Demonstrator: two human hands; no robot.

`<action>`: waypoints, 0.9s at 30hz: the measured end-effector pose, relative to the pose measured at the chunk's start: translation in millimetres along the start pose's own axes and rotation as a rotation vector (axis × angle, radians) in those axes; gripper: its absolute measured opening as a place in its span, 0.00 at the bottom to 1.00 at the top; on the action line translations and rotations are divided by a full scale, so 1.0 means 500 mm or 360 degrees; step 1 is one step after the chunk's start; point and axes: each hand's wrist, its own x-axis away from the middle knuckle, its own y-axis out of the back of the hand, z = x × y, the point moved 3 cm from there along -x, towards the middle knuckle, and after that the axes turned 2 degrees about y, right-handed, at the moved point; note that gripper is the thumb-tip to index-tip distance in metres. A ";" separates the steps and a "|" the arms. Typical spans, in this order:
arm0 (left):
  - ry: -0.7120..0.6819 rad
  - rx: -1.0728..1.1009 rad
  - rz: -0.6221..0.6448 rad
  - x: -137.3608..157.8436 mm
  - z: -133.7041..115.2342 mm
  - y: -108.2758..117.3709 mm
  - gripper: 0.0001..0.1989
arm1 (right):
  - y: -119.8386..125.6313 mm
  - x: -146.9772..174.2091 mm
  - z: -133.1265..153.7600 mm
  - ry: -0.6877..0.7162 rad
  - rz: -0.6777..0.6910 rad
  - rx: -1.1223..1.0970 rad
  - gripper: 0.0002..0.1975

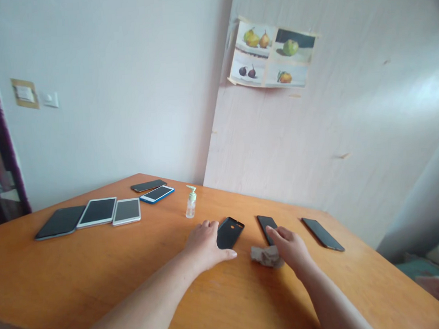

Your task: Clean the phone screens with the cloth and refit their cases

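Note:
A black phone case [230,233] lies with its hollow inside facing up and a camera cutout near its far end. My left hand [206,245] is at its left edge, thumb stretched away from the fingers, covering part of that side. To the right, my right hand [292,247] has its thumb and fingers closed at the right edge of a dark smartphone [265,226], which lies on the table. A crumpled grey-brown cloth [265,256] sits at the phone's near end, against the right hand; its right part is partly hidden.
Behind my left hand stands a small pump bottle [191,206]. Several devices lie at the left, including a dark tablet [61,221], a white tablet [97,211] and a blue-edged phone [157,194]. Another dark phone [322,234] rests at the right. Walls border the wooden table [136,259].

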 end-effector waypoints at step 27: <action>-0.0306 0.0586 0.0115 0.013 -0.037 -0.033 0.17 | 0.007 -0.018 -0.047 -0.0229 0.0031 0.0436 0.37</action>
